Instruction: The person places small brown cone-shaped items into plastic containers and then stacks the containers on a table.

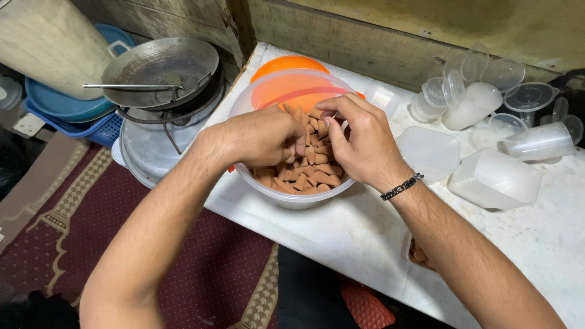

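A clear plastic bowl (pixel 286 198) sits on a white table (pixel 341 237), filled with several small brown cone-shaped pieces (pixel 317 173). Both hands reach into it. My left hand (pixel 262 137) is curled over the pile with fingers closed around some pieces. My right hand (pixel 359 140), with a dark bead bracelet on the wrist, pinches pieces between thumb and fingertips near the bowl's far side. An orange lid or bowl (pixel 286 67) stands right behind the clear bowl.
Clear plastic cups and lids (pixel 481 91) and stacked square containers (pixel 493 180) lie on the table's right. A small container with brown pieces (pixel 420 253) sits under my right forearm. Metal pans (pixel 161 70) and blue tubs (pixel 67 106) stand left, above a red carpet (pixel 195 256).
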